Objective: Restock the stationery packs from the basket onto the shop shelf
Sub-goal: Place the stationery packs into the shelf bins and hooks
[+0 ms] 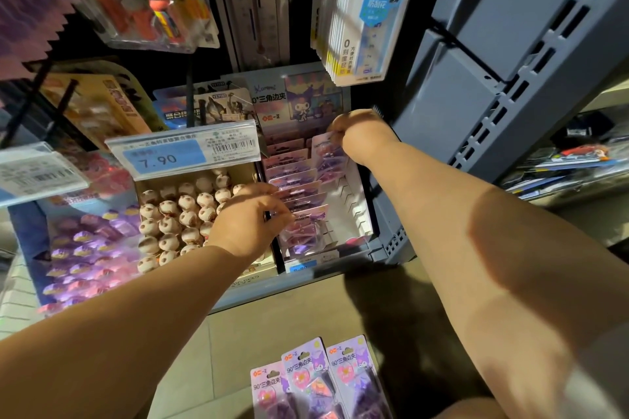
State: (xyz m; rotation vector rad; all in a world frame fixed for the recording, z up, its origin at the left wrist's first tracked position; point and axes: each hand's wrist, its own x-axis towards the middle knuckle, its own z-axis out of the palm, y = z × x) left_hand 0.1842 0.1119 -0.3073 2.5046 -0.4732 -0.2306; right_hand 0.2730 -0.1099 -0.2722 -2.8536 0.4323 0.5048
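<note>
A white display box (pixel 357 214) on the low shelf holds a row of pink and purple clip packs (pixel 296 177) standing in slots. My left hand (pixel 248 221) lies on the front packs, its fingers curled over their top edges. My right hand (pixel 360 136) pinches one purple pack (pixel 328 153) at the back right of the box, above the slots. Three more of the same packs (pixel 316 381) lie at the bottom of the view. The basket itself is hidden.
A box of round brown and white toys (pixel 180 214) sits left of the display box, under a 7.90 price tag (pixel 183 150). Ruler packs (pixel 357 10) hang above. A grey shelf upright (pixel 503 71) stands close on the right. Purple packs (pixel 81 248) fill the left.
</note>
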